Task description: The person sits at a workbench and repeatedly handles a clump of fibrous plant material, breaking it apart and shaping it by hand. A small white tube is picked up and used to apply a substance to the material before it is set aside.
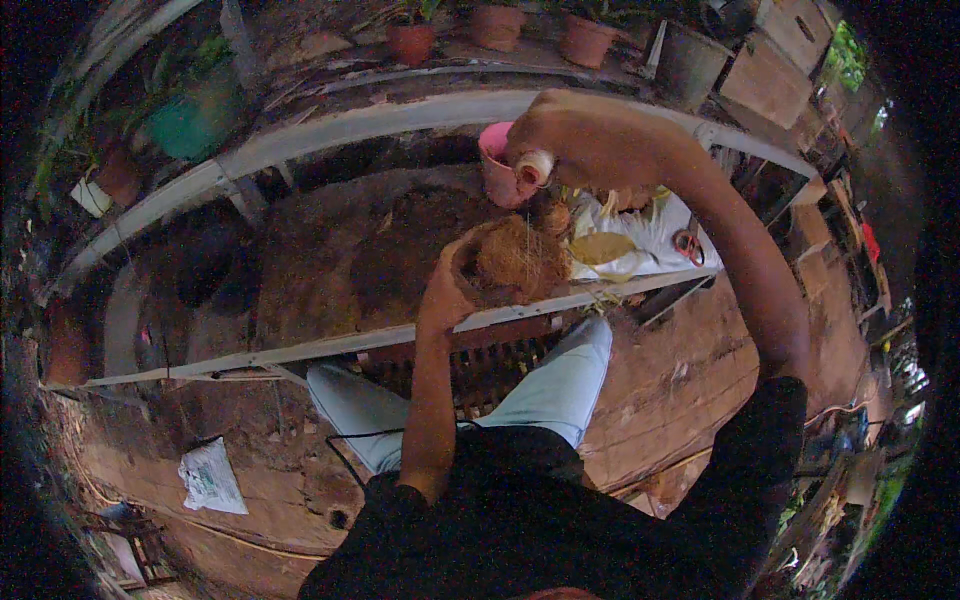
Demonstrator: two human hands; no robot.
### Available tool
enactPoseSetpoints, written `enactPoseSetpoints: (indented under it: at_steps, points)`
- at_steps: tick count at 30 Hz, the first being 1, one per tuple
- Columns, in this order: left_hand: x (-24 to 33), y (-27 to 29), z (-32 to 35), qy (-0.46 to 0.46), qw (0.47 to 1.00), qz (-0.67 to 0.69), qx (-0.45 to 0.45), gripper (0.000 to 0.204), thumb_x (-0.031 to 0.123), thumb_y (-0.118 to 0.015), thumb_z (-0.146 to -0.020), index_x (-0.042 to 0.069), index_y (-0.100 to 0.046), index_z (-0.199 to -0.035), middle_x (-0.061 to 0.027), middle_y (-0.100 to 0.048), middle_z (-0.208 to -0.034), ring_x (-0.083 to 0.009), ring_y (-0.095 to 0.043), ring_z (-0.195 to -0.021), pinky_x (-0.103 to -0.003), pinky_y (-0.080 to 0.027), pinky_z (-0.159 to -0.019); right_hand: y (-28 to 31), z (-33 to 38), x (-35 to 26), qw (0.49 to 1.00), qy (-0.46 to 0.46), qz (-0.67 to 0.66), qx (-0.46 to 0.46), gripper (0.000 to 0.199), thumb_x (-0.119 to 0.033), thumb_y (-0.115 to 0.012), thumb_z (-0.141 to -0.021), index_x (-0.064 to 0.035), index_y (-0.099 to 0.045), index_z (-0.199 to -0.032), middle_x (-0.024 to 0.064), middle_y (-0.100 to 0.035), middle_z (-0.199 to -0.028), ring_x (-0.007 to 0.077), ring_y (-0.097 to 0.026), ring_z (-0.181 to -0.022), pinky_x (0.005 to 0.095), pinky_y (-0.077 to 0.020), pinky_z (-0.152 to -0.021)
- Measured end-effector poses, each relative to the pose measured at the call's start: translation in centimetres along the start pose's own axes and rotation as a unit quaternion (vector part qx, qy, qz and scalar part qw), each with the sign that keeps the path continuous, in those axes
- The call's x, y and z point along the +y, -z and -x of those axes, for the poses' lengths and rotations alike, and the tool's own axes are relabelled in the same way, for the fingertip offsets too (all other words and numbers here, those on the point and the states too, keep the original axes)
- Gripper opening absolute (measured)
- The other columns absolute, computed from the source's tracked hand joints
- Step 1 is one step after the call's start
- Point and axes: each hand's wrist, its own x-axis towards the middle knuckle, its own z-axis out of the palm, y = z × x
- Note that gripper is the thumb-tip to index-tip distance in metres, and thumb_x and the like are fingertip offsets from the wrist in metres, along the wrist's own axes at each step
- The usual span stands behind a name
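My left hand (450,287) is closed round the near left side of a shaggy brown ball of fibre (520,258), which looks like coconut fibre, over the bench. Above it and a little beyond, my right hand (565,138) is closed on a pink plastic container (494,165). A pale round rim with a dark reddish opening shows beside its fingers; I cannot tell whether it belongs to the container. The fingers hide much of the container. Just right of the fibre ball lies a white sheet or bag (650,235) with dry yellowish leaves (602,247) on it.
Red-handled scissors (688,246) lie on the white sheet. Dark brown soil (330,240) covers the bench's left part, inside a raised pale frame (400,112). Flower pots (497,27) and a cardboard box (768,78) stand behind. A white packet (212,477) lies on the floor.
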Motion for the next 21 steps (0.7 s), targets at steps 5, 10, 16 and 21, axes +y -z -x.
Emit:
enactPoseSetpoints:
  at_steps: [5, 10, 16, 21]
  points:
    - [-9.7, 1.5, 4.2, 0.06, 0.989, 0.124, 0.049, 0.064, 0.022, -0.075, -0.078, 0.002, -0.046, -0.132, -0.0112, -0.057, -0.122, -0.0188, -0.057, -0.106, -0.038, -0.048, -0.09, -7.2, -2.0, 5.1, 0.963, -0.036, -0.267, 0.022, 0.03, -0.03, -0.072, -0.077, -0.0034, -0.06, -0.083, 0.0075, -0.06, -0.075, 0.0205, -0.059, -0.07, 0.0356, -0.0461, -0.064]
    - [-11.6, 1.2, 4.2, 0.091, 0.985, 0.115, 0.092, 0.068, 0.032, -0.072, -0.079, 0.002, -0.043, -0.134, -0.0126, -0.055, -0.123, -0.0228, -0.058, -0.105, -0.039, -0.051, -0.085, -12.6, -0.1, 4.4, 0.905, -0.14, -0.353, 0.191, 0.021, -0.021, -0.068, -0.085, -0.0013, -0.062, -0.082, -0.0021, -0.059, -0.068, 0.0057, -0.051, -0.067, 0.0274, -0.045, -0.061]
    - [-1.8, 1.0, 0.1, 0.033, 0.941, 0.334, 0.046, 0.079, 0.037, -0.073, -0.075, 0.001, -0.038, -0.136, -0.0162, -0.049, -0.131, -0.0297, -0.055, -0.113, -0.044, -0.053, -0.086, -17.8, 2.7, 0.1, 0.676, -0.33, -0.555, 0.355, 0.018, -0.025, -0.066, -0.087, -0.0074, -0.061, -0.086, -0.0007, -0.059, -0.074, 0.0077, -0.052, -0.06, 0.0234, -0.039, -0.049]
    - [-2.2, 4.6, -1.0, 0.039, 0.879, 0.475, -0.004, 0.085, 0.062, -0.046, -0.081, -0.002, -0.037, -0.136, -0.0301, -0.047, -0.128, -0.0432, -0.053, -0.112, -0.052, -0.046, -0.094, -17.3, 5.2, 2.0, 0.471, -0.368, -0.634, 0.49, 0.019, -0.027, -0.066, -0.087, -0.0106, -0.057, -0.089, -0.0033, -0.051, -0.066, 0.0087, -0.048, -0.055, 0.0238, -0.0374, -0.048]
